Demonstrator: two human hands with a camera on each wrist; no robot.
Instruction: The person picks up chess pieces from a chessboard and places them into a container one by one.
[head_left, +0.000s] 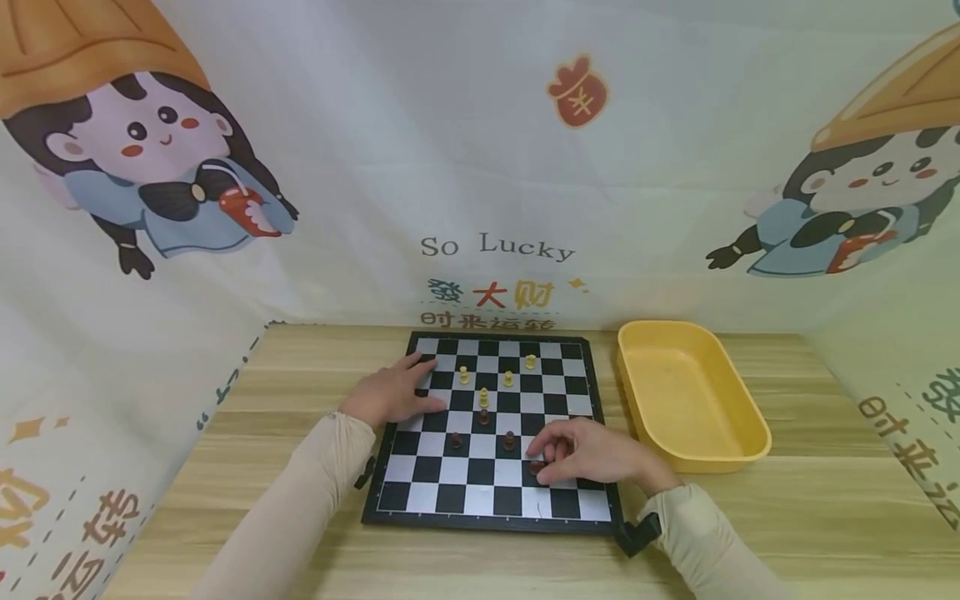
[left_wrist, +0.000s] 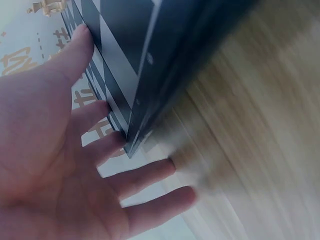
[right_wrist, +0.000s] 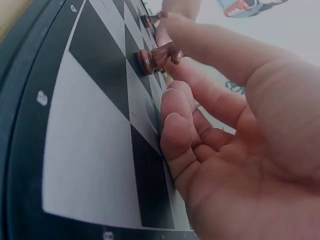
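Note:
A black-and-white chessboard point(head_left: 480, 498) lies on the table. My right hand point(head_left: 592, 450) is over its near right part, thumb and index finger on either side of a brown chess knight point(right_wrist: 157, 57), pinching it near its head; the other fingers are curled in. The knight's base is at the board surface. My left hand point(head_left: 390, 393) lies at the board's left edge with fingers spread, and in the left wrist view its palm point(left_wrist: 45, 165) holds nothing. Brown pieces point(head_left: 509, 441) and cream pieces point(head_left: 483, 397) stand around the middle and far part of the board.
A yellow plastic tub point(head_left: 686, 392) stands on the wooden table point(head_left: 795, 500), to the right of the board. A printed white cloth point(head_left: 480, 167) hangs behind and along both sides. Black wrist straps point(head_left: 639, 533) are on the sleeves.

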